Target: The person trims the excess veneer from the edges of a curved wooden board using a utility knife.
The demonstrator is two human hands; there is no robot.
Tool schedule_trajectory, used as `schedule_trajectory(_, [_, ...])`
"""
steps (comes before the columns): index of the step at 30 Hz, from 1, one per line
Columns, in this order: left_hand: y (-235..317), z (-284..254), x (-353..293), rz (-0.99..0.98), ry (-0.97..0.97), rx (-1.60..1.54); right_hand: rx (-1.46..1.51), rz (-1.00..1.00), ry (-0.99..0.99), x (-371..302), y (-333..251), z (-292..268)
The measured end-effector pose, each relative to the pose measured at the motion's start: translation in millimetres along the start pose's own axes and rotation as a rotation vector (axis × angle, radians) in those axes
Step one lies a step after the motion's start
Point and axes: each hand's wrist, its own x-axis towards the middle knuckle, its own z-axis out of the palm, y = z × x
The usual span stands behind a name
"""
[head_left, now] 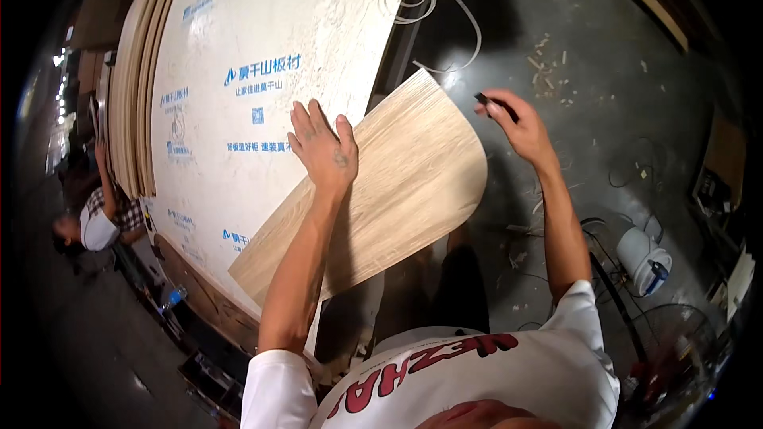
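Panel (pixel 413 183) under inspection: flat, pale wood-grain face, right-hand end rounded. It lies aslant, its left part on the white, blue-printed counter (pixel 318 20), its rounded end projecting past the counter's edge over the floor.

Left hand (pixel 322 151): palm down, across the panel's upper edge. Fingers extended and spread, thumb apart, nothing grasped; the fingertips reach beyond the wood over the white surface. Whether each tip actually bears on it, I cannot tell from where I stand.

Right hand (pixel 513 119): raised over the floor, near the rounded end and apart from it. Fingers curled, pinching a small black tool (pixel 482 99) (its exact kind is too small to make out). The tool is clear of the panel.

Surroundings: a loosely coiled pale strip (pixel 479 36) lies over the counter's far right edge and loops down toward the panel's upper corner; contact there is uncertain. Curved panels (pixel 133 95) stand stacked along the counter's left side, with a co-worker (pixel 99 226) beyond. Shavings (pixel 547 67) litter the grey floor (pixel 572 16); a white bucket (pixel 638 254) stands at right.
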Motion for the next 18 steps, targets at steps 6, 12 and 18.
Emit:
schedule_trajectory(6, [8.2, 0.9, 2.0, 0.015, -0.029, 0.024, -0.263, -0.374, -0.155, 80.6, -4.1, 21.1])
schedule_trajectory(12, [5.5, 4.5, 7.0, 0.049, -0.015, 0.02, -0.267, -0.439, -0.159, 101.5, -0.9, 26.6])
schedule_trajectory(18, [6.2, 2.7, 10.2, 0.018, -0.054, -0.021, -0.349, -0.513, -0.164, 104.4, -3.7, 28.4])
